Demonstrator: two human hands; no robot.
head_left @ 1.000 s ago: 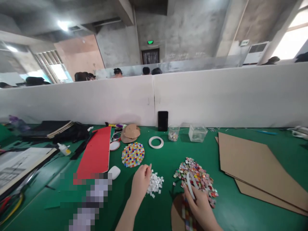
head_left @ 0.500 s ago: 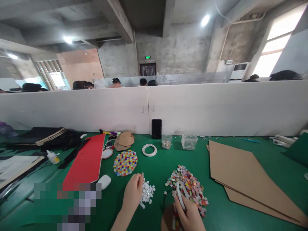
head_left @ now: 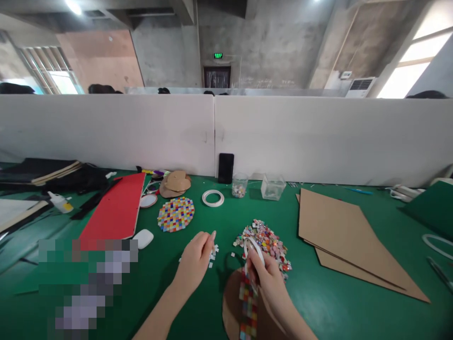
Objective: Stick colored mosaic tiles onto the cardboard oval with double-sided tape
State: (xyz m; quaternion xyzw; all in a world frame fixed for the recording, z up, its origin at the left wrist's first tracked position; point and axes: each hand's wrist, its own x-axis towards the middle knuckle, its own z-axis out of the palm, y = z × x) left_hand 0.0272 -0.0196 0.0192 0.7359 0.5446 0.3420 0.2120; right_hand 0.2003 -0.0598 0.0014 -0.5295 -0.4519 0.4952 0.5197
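My left hand [head_left: 197,259] hovers over a small heap of white square tiles [head_left: 213,254], its thumb and fingers pinched together. Whatever may be between those fingertips is too small to make out. In my right hand [head_left: 271,278] is a narrow white ring that looks like a tape roll [head_left: 260,254], held at the near edge of a pile of multicoloured mosaic tiles [head_left: 271,241]. Just below that hand lies a round brown cardboard piece [head_left: 231,302], partly hidden by my forearm. A strip of coloured tiles [head_left: 248,307] runs down it.
A tile-covered disc [head_left: 176,214], another white tape roll [head_left: 213,198], a plastic cup [head_left: 239,186] and a clear box [head_left: 272,187] stand farther back. Cardboard sheets [head_left: 339,231] lie right; a red board [head_left: 116,208] and glue bottle [head_left: 60,202] lie left. A white partition [head_left: 141,137] bounds the table.
The view has tilted down, showing more of the round cardboard and its tile strip. My right hand, still on the white ring, has moved farther from the tile pile's middle towards the strip.
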